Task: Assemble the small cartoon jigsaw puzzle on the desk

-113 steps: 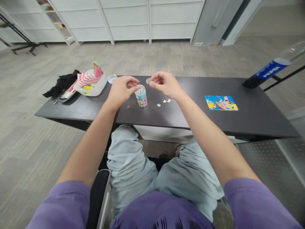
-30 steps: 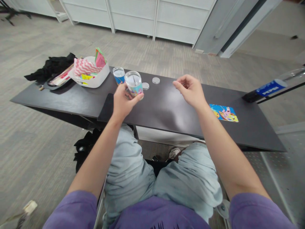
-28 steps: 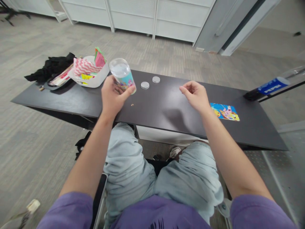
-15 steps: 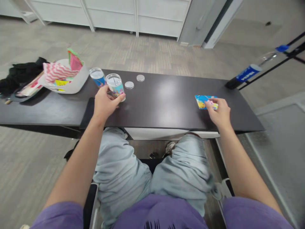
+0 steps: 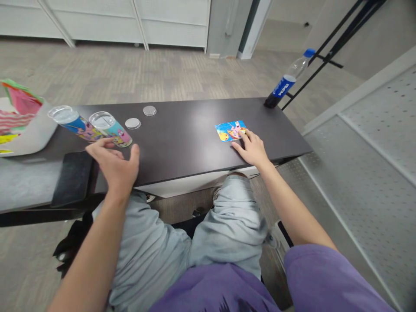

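My left hand (image 5: pixel 115 162) is open, thumb apart from the fingers, just in front of a clear can with a light-blue cartoon picture (image 5: pixel 112 130). Left of that can stands a second clear can with a darker blue cartoon picture (image 5: pixel 76 123). Two round silver lids, a nearer one (image 5: pixel 133 123) and a farther one (image 5: pixel 149 110), lie right of the cans. My right hand (image 5: pixel 251 147) is open, its fingertips on the near right edge of a blue cartoon card (image 5: pixel 229 131) lying flat on the dark table (image 5: pixel 182 147).
At the table's far right corner stands a Pepsi bottle (image 5: pixel 286 83) with a blue cap. A white basket (image 5: pixel 42 130) holding colourful cloths is at the left. A black flat rectangular object (image 5: pixel 73 177) lies near the front edge. A perforated grey panel (image 5: pixel 360 173) rises at the right.
My left hand has let go of the light-blue can and drawn back towards me. My right hand's fingers have spread on the card. The view has turned right.
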`<state>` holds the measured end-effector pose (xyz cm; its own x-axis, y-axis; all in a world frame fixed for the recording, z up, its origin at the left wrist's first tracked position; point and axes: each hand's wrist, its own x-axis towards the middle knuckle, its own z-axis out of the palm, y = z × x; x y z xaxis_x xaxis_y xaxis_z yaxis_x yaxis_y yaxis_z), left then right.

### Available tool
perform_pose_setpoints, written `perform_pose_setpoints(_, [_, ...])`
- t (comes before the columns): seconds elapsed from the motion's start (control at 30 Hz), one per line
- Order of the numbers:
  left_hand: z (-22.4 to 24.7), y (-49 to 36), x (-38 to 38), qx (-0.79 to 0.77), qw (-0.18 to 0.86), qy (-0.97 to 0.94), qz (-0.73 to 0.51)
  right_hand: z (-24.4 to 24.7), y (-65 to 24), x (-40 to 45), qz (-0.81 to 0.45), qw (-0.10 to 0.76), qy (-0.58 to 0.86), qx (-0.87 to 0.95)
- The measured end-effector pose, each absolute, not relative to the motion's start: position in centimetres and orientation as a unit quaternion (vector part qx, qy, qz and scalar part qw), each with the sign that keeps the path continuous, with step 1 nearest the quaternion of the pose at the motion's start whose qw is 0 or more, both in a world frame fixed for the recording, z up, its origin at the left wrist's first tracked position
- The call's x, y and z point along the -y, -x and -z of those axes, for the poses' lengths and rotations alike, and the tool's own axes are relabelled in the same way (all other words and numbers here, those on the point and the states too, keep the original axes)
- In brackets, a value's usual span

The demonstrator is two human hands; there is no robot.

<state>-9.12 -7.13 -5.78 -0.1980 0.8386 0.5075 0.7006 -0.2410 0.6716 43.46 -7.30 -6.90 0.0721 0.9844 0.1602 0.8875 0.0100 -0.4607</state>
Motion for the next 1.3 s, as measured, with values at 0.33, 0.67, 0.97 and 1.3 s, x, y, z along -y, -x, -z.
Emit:
perform_pose_setpoints(0.33, [5.9,-3.2,1.4,-0.61,0.174,-0.72,-0.281,5.5,-33.1,3.0,-0.157,0.213,0.602,0.753])
perform_pose_setpoints(0.67, [2.0,-0.4,-6.5,-0.608,0.265,-0.734,-0.146,6.1,-32.3,-6.1,-0.175,0.253,0.609,0.731])
perform_pose_setpoints(0.97, [1.9,0.6,-10.9,-0.518,0.327,-0.78,-0.133,5.8,-31.7,-11.7,-0.212,0.211,0.49,0.819])
perform_pose_setpoints(1.3, [3.3,0.7,-11.8,-0.447,0.336,-0.813,-0.163,5.2,-32.4,-12.3,-0.25,0.177,0.458,0.834])
